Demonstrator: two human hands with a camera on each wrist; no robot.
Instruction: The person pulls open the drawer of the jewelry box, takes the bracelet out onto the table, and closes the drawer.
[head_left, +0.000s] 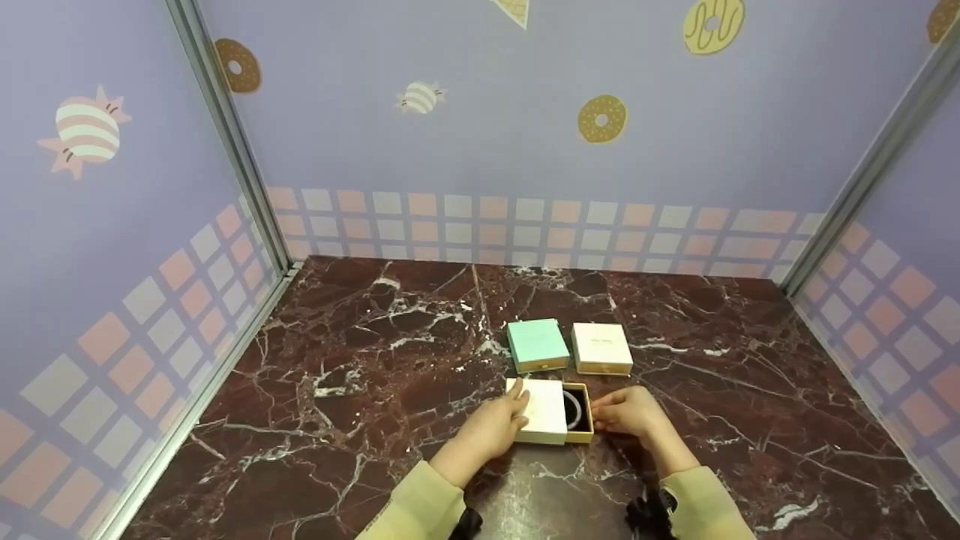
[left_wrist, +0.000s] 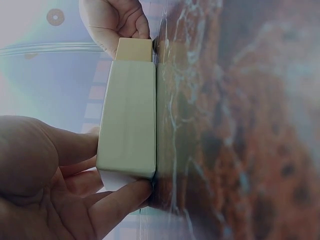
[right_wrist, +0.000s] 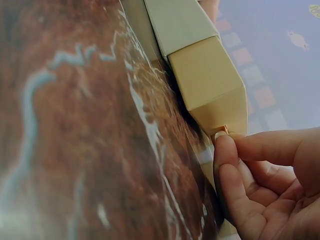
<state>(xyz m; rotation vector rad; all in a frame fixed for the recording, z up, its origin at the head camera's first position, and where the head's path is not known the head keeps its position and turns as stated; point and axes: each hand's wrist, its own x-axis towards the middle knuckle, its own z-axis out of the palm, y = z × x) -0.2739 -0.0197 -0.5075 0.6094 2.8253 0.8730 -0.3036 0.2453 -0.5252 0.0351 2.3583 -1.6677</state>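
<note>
Your left hand (head_left: pixel 489 426) grips the cream sleeve (head_left: pixel 543 412) on the tabletop (head_left: pixel 330 450), your right hand (head_left: pixel 631 411) pinches the tab (right_wrist: pixel 224 129) of its part-open drawer (head_left: pixel 578 438), and one hard tug could jerk it free, spilling the pale ring (head_left: pixel 577 409)!

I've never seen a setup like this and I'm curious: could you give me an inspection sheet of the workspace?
Surface: dark red tabletop with pale veins
Job's things: cream box, its gold drawer partly out, a pale ring inside
Clutter: teal box and second cream box, both looking closed, farther back
Left hand: grips the cream box
Right hand: pinches the drawer's small tab
Cables: nothing seen
Surroundings: lilac wall panels with printed sweets, metal posts
</note>
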